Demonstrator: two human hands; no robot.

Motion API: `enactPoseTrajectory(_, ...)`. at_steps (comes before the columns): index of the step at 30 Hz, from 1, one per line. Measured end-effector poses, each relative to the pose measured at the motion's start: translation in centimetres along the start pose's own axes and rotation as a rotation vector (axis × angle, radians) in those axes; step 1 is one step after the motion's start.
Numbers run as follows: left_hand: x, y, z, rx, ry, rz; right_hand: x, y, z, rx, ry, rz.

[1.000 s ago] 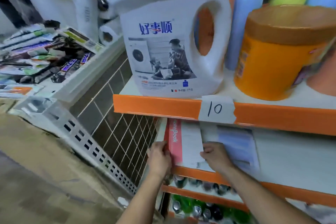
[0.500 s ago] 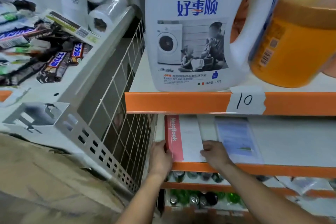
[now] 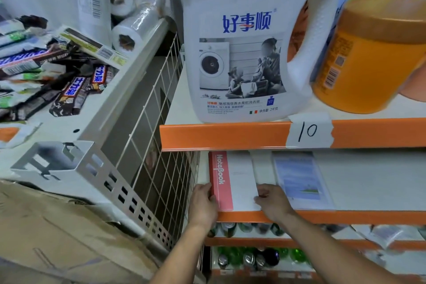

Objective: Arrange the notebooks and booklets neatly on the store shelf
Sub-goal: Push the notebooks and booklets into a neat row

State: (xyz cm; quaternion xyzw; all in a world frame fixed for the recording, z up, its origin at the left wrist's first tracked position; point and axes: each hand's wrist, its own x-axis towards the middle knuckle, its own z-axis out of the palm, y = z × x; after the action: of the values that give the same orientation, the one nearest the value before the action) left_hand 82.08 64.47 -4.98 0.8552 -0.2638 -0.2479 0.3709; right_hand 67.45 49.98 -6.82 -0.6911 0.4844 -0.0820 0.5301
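- Two hands at the shelf's front lip: left hand (image 3: 202, 205) curled round the notebook's pink spine edge, right hand (image 3: 272, 200) curled on its right front corner.
- One notebook (image 3: 239, 180), white cover, pink strip lettered "NoteBook", flat at the left end of the middle shelf (image 3: 368, 180).
- One booklet (image 3: 299, 182), blue-printed cover, flat, just beside the notebook at its 3 o'clock.
- One white detergent jug (image 3: 242, 53) on the upper shelf, at the notebook's 12 o'clock.
- One orange tub (image 3: 368, 57) at the jug's 3 o'clock.
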Motion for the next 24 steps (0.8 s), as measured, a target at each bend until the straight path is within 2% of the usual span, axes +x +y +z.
enactPoseTrajectory(12, -0.7, 1.4, -0.5, 0.116, 0.014, 0.026, -1.5, -1.4, -1.9, -0.05, -0.069, -0.044)
enactPoseTrajectory(17, -1.5, 4.8, 0.3, 0.283, 0.071, 0.242, -3.0, -3.3, -6.0, -0.292, -0.007, -0.186)
enactPoseTrajectory(24, -4.0, 14.1, 4.0, 0.489, 0.049, 0.551, -5.7, -3.7, -16.7, -0.626, 0.124, -0.302)
